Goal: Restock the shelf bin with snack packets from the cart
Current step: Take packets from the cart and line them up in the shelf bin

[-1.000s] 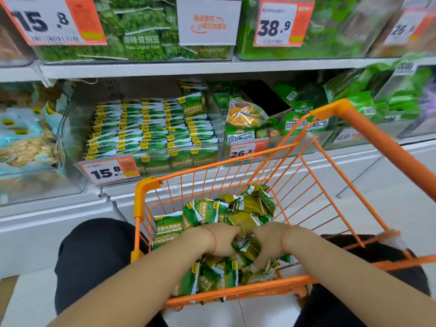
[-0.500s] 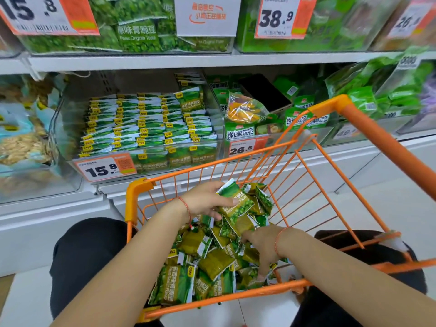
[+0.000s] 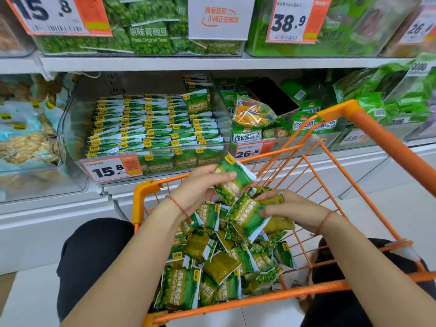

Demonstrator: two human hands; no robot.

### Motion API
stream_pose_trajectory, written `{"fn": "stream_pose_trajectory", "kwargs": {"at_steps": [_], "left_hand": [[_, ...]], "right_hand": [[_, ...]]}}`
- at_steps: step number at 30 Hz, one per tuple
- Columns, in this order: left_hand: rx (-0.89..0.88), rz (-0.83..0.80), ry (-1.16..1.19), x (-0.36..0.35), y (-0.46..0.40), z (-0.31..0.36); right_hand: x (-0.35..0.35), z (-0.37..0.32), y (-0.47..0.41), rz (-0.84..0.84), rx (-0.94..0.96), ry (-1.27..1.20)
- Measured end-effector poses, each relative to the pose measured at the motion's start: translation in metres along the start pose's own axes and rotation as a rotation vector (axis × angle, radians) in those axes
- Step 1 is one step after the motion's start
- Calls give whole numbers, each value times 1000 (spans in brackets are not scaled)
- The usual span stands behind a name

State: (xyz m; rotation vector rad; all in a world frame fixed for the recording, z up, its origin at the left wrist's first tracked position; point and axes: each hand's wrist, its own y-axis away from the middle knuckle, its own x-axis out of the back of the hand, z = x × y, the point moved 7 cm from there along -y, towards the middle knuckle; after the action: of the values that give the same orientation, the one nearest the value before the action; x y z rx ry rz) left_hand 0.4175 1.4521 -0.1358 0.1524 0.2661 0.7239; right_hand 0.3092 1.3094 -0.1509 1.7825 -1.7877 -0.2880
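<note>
Store aisle, white shelving, pale tile floor; clear shelf bin (image 3: 70, 128) holds neat rows of green packets behind a 15.8 price tag (image 3: 112, 168). Orange cart (image 3: 368, 128) sits below with the loose packet pile (image 3: 212, 263). Versus half a second ago, left hand (image 3: 195, 188) has risen above the rim, fingers pinching one packet (image 3: 232, 178); right hand (image 3: 292, 210) now grips a second packet (image 3: 246, 215), possibly more.

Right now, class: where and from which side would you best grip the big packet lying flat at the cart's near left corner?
Probably pinch the big packet by its crimped white right edge, coming from above: it lies flat, face up, that edge uncovered, while the cart rail blocks the near side.
</note>
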Motion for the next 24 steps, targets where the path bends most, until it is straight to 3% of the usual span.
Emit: {"fn": "stream_pose_trajectory", "kwargs": {"at_steps": [5, 12, 15, 17, 20, 22, 24], "left_hand": [[102, -382, -325, -29, 7, -19], [145, -240, -331, -22, 5, -17], [142, -298, -406, -27, 7, -17], [145, -314, -443, -31, 8, -16], [169, -182, -351, -24, 5, -13], [203, -62, -184, -15, 3, -13], [239, 35, -38, -11, 4, -11]], "right_hand": [[0, -15, 2, -84, 21, -63], [10, -14, -8, 147, 33, -387], [8, -8, -10, 203, 25, -454], [9, -8, -8, 218, 38, -644], [19, -12, -6, 306, 113, -839], [26, -18, -3, 440, 240, -667], [32, -33, 8, 647, 471, -225]]}}
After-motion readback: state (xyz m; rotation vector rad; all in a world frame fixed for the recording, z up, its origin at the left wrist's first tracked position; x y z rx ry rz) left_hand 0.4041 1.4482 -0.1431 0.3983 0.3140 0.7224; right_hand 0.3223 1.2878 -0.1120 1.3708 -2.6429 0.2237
